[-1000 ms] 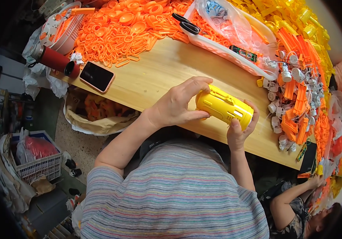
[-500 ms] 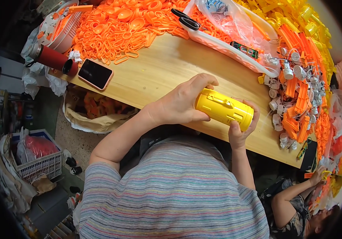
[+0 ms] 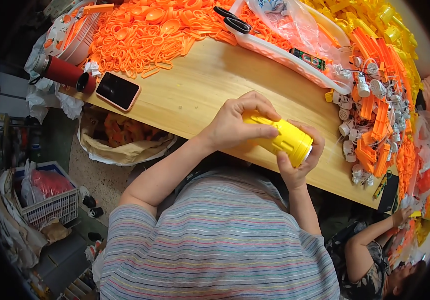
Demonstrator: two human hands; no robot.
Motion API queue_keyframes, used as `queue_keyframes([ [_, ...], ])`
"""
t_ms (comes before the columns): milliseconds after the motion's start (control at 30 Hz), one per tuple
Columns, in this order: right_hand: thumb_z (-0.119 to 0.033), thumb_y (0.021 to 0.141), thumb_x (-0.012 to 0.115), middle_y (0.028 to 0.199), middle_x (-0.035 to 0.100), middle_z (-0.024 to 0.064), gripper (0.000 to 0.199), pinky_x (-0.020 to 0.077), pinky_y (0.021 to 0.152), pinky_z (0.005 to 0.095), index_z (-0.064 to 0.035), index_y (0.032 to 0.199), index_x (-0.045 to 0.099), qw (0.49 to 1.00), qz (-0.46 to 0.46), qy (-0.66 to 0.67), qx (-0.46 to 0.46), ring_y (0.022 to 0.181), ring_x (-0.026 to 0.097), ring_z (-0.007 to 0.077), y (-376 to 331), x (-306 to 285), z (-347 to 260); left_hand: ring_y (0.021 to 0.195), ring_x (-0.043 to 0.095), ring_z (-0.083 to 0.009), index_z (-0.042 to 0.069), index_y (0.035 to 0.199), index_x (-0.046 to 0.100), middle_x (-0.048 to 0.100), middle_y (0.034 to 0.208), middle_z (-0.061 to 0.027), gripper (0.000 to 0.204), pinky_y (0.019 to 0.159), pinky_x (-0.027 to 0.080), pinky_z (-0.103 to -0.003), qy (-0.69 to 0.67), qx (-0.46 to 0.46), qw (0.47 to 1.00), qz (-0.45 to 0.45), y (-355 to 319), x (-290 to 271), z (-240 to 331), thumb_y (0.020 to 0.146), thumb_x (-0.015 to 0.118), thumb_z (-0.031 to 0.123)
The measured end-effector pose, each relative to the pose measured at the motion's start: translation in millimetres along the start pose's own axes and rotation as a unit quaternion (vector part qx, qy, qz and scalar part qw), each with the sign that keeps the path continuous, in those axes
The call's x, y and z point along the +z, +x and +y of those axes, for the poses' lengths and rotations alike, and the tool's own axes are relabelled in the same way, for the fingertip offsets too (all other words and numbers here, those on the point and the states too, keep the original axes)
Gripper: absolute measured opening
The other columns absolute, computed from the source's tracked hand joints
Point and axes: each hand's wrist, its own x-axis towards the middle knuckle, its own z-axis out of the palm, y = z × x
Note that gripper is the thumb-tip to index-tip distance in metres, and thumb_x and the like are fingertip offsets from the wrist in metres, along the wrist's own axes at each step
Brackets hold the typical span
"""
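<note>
Both my hands hold a yellow plastic cylinder, a ribbed housing, just over the near edge of the wooden table. My left hand wraps its left part, with the thumb lying along the upper side and the fingers curled over the far side. My right hand grips the right end, thumb on the near side and fingers around the far side. A white part shows at that right end. The cylinder slants down to the right. Its left end is hidden by my left hand.
Orange plastic parts heap at the far left; yellow parts lie far right. A white tray holds scissors and bags. Wired white-and-orange pieces pile at right. A phone and red flask lie left. Another person's arm works at lower right.
The cylinder has turned and its right end has dipped slightly, bringing the white part into sight. My left hand has shifted right, its thumb and fingers now farther over the cylinder.
</note>
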Motion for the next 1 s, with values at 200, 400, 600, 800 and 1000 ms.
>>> queue_keyframes([
  [200, -0.019, 0.072, 0.081, 0.115, 0.056, 0.023, 0.07, 0.0475, 0.093, 0.0407, -0.0036, 0.126, 0.039, 0.995, -0.022, -0.034, -0.088, 0.106, 0.058, 0.0314, 0.2, 4.0, 4.5, 0.093, 0.06, -0.016, -0.002, 0.105, 0.061, 0.063, 0.101, -0.0104, 0.052, 0.087, 0.047, -0.029, -0.122, -0.081, 0.983, 0.113, -3.8, 6.8, -6.8, 0.105, 0.034, 0.043],
  [400, -0.029, 0.08, 0.074, 0.116, 0.055, 0.0235, 0.065, 0.0463, 0.094, 0.0409, -0.0021, 0.127, 0.037, 0.989, 0.027, -0.096, -0.112, 0.107, 0.057, 0.0307, -13.9, 21.3, -13.6, 0.077, 0.057, -0.0146, 0.0, 0.082, 0.062, 0.063, 0.085, -0.0093, 0.057, 0.074, 0.047, -0.029, -0.052, -0.026, 0.988, 0.141, 0.4, 7.0, -8.0, 0.106, 0.027, 0.038],
  [600, -0.027, 0.082, 0.071, 0.113, 0.056, 0.0166, 0.059, 0.0487, 0.089, 0.0356, -0.004, 0.127, 0.04, 0.993, 0.097, -0.039, 0.058, 0.103, 0.058, 0.0235, -5.8, 17.1, -0.3, 0.08, 0.058, -0.0148, 0.0, 0.09, 0.062, 0.063, 0.087, -0.0079, 0.062, 0.078, 0.046, -0.027, -0.067, -0.115, 0.98, 0.149, 11.6, 7.1, -17.6, 0.106, 0.021, 0.044],
  [800, -0.039, 0.093, 0.057, 0.096, 0.064, 0.0066, 0.04, 0.0479, 0.054, 0.0269, -0.0077, 0.118, 0.055, 0.861, 0.212, 0.275, 0.371, 0.072, 0.061, 0.0195, 23.2, -1.4, 7.5, 0.108, 0.052, -0.0335, 0.0, 0.112, 0.058, 0.054, 0.113, -0.02, 0.058, 0.097, 0.041, -0.043, 0.3, 0.262, 0.909, 0.127, -2.7, 6.5, -22.9, 0.098, 0.043, 0.054],
  [1000, -0.049, 0.093, 0.053, 0.105, 0.067, 0.0139, 0.053, 0.0568, 0.062, 0.043, -0.007, 0.125, 0.055, 0.694, 0.067, 0.415, 0.585, 0.08, 0.068, 0.0285, 18.0, 5.3, -3.0, 0.089, 0.056, -0.0268, 0.002, 0.086, 0.063, 0.057, 0.095, -0.0139, 0.043, 0.08, 0.046, -0.036, 0.2, 0.254, 0.928, 0.184, 2.1, -13.9, -7.4, 0.101, 0.046, 0.038],
])
